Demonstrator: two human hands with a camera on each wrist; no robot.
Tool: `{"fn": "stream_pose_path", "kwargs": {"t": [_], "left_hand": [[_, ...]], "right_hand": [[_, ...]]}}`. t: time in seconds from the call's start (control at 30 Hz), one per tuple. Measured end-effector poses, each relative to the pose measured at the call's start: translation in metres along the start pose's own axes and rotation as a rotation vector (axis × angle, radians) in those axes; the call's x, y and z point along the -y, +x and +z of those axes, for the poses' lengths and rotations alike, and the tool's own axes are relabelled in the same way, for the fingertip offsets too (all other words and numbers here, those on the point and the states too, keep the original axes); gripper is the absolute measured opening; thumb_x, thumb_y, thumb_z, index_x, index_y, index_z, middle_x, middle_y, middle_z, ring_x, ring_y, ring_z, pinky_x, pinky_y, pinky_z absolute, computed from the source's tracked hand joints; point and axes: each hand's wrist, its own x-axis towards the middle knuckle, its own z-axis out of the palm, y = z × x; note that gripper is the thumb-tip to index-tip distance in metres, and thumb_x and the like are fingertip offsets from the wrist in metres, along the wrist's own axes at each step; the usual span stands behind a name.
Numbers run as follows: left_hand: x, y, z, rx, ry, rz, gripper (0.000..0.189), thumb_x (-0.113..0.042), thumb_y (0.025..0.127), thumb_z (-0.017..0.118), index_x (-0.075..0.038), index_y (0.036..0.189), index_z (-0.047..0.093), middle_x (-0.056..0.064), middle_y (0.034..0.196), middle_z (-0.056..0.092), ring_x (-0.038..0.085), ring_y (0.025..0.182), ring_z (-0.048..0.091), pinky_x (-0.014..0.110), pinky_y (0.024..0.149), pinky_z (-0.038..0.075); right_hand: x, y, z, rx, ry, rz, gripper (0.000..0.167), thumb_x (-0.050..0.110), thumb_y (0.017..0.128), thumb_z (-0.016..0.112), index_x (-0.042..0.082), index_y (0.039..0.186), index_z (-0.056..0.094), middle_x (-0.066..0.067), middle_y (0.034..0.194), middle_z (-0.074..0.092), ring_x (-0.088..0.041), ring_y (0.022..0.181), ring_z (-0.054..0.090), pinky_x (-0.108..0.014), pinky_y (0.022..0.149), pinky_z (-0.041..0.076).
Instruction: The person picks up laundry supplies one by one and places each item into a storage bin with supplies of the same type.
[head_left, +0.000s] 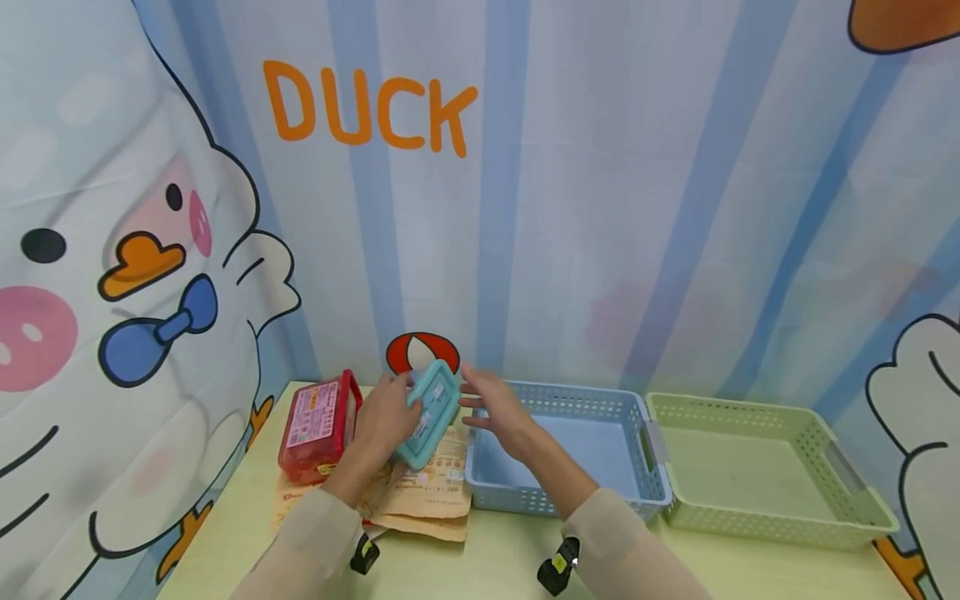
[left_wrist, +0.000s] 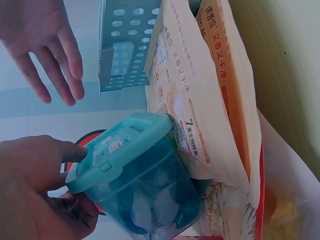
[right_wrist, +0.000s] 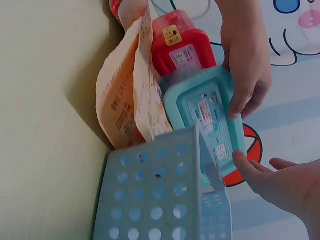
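Observation:
My left hand [head_left: 387,414] grips a teal plastic box [head_left: 433,414] by the rim of its lid, thumb on top. The box is tilted, and its see-through body [left_wrist: 150,205] shows pale shapes inside. In the left wrist view it leans against the orange-and-cream paper packs [left_wrist: 182,95]. My right hand [head_left: 501,414] hovers at the other side of the lid with its fingers spread. In the right wrist view its fingertips are close by the lid's corner; whether they touch I cannot tell.
A red box [head_left: 315,425] with a pink label stands at the left beside the paper packs. Right of the packs sits a blue perforated basket [head_left: 570,392], then a green basket [head_left: 750,408]. A duck-printed curtain [head_left: 585,208] hangs behind the table [head_left: 495,558].

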Motion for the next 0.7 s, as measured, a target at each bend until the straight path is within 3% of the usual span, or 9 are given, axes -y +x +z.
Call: {"fn": "stream_pose_path", "kwargs": {"t": [0.23,0.5,0.7], "left_hand": [[-0.001,0.002,0.003,-0.004,0.01,0.003,0.046,-0.025,0.101,0.073,-0.004,0.14,0.063,0.019,0.127,0.06,0.031,0.099,0.062,0.048,0.092,0.06],[0.0,0.0,0.003,-0.001,-0.02,0.002,0.044,-0.023,0.102,0.072,-0.002,0.139,0.062,0.018,0.123,0.061,0.031,0.1,0.061,0.045,0.09,0.06],[-0.001,-0.002,0.002,-0.018,-0.002,0.043,0.04,-0.021,0.102,0.072,0.001,0.134,0.063,0.02,0.117,0.063,0.031,0.092,0.062,0.046,0.086,0.06]], "right_hand": [[-0.004,0.006,0.014,0.017,0.09,0.038,0.096,0.069,0.099,0.057,0.001,0.163,0.035,-0.029,0.164,0.035,-0.048,0.151,0.036,-0.062,0.116,0.04],[-0.012,0.007,0.028,-0.003,0.139,0.094,0.103,0.073,0.099,0.054,-0.005,0.161,0.033,-0.029,0.165,0.033,-0.047,0.152,0.033,-0.066,0.115,0.039],[-0.018,0.006,0.035,0.007,0.146,0.109,0.099,0.072,0.1,0.053,0.001,0.164,0.032,-0.028,0.167,0.031,-0.047,0.155,0.027,-0.065,0.119,0.034]]}}
